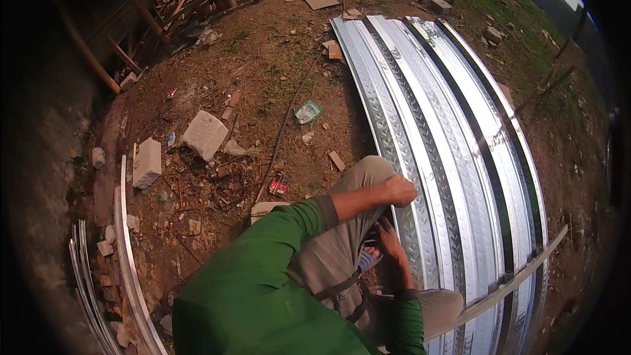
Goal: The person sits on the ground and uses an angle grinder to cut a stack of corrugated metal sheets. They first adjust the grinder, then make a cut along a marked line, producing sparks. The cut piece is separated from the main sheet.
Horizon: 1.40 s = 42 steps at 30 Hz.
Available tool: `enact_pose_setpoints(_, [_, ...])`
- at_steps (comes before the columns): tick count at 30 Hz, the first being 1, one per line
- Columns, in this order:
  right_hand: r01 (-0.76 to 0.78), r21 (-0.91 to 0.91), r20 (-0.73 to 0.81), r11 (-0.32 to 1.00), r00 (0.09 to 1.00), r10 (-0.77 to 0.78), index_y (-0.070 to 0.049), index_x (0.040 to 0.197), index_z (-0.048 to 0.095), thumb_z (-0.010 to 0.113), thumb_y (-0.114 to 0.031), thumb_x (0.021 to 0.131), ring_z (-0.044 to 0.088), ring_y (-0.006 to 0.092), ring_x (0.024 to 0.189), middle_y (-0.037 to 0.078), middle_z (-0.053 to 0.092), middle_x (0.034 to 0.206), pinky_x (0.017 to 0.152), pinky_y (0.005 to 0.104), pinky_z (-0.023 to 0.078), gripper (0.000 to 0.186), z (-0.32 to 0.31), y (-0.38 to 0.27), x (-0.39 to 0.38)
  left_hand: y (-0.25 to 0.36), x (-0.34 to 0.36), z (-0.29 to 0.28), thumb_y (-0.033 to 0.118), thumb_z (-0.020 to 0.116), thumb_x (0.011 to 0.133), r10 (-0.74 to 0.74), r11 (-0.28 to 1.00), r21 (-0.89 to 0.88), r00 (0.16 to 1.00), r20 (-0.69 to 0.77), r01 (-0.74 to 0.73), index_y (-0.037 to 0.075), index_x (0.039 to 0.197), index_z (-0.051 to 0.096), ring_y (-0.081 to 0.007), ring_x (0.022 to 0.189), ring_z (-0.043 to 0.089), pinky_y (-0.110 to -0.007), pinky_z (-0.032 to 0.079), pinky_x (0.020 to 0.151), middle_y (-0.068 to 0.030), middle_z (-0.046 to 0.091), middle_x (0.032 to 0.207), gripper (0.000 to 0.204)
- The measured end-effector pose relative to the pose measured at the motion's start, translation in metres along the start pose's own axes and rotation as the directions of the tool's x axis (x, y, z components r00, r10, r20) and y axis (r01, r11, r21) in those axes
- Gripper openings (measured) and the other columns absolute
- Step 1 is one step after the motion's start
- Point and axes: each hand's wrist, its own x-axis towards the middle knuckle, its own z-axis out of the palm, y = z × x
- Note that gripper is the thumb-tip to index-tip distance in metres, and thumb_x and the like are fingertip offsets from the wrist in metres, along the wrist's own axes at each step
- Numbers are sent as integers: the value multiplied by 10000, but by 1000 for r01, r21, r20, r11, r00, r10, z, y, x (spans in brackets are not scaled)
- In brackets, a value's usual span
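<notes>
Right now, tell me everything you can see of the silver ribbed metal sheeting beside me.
The metal sheeting is long, silvery and shiny, with lengthwise ribs, darker bands and rows of V-shaped marks. It lies on the dirt to your right, its ribs running away from you; its bowed look may come from the lens. A long narrow bar crosses its nearer part. Your fisted left hand overlaps its left edge in view; I can't tell if they touch, nor whether it's one sheet or several.
</notes>
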Motion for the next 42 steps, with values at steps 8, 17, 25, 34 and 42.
enact_pose_setpoints(8, [-9, 70, -156, 998, 988, 20, 70, 1293, 592, 624, -234, 1046, 731, 284, 999, 226, 724, 1146, 881, 405, 561, 393, -7, -11, 9, -5, -4, -2, 132, 694, 779, -16, 1000, -13, 999, 30, 16, 21, 876, 784, -381, 866, 770, -490, 620, 726, -197, 777, 934, 173])
enact_pose_setpoints(17, [-70, -423, -77, 903, 996, 41, 28, 1261, 625, 650, -355, 1015, 679, 491, 1085, 313, 716, 1104, 914, 513, 530, 456, -13, -42, -3, -6, -4, -7, 103, 690, 760, -14, 999, -43, 999, 32, 16, 27, 882, 790, -376, 910, 773, -486, 620, 738, -198, 781, 959, 176])
enact_pose_setpoints(25, [-15, -529, -37, 848, 999, -5, 5, 1170, 648, 608, -337, 1031, 650, 515, 1042, 310, 699, 1049, 839, 546, 515, 372, -20, -37, -2, -9, -4, -3, 91, 687, 741, -23, 997, -71, 1000, 6, 24, 19, 863, 793, -371, 897, 774, -483, 617, 715, -210, 780, 946, 177])
enact_pose_setpoints(34, [-47, -576, -74, 816, 997, 5, 37, 1223, 645, 686, -227, 986, 739, 439, 940, 277, 749, 1004, 815, 477, 562, 357, -38, 0, -5, -8, 1, 7, 108, 689, 712, 3, 997, -75, 995, -102, -10, 57, 814, 797, -355, 842, 773, -483, 600, 647, -176, 781, 886, 157])
enact_pose_setpoints(42, [-135, -606, -157, 784, 986, 48, 50, 1249, 633, 676, -283, 1003, 743, 433, 948, 292, 750, 988, 823, 484, 558, 416, -38, -3, -11, -4, -2, -5, 99, 673, 734, -37, 988, -155, 997, -63, 27, 77, 838, 804, -344, 876, 770, -479, 598, 668, -154, 785, 913, 169])
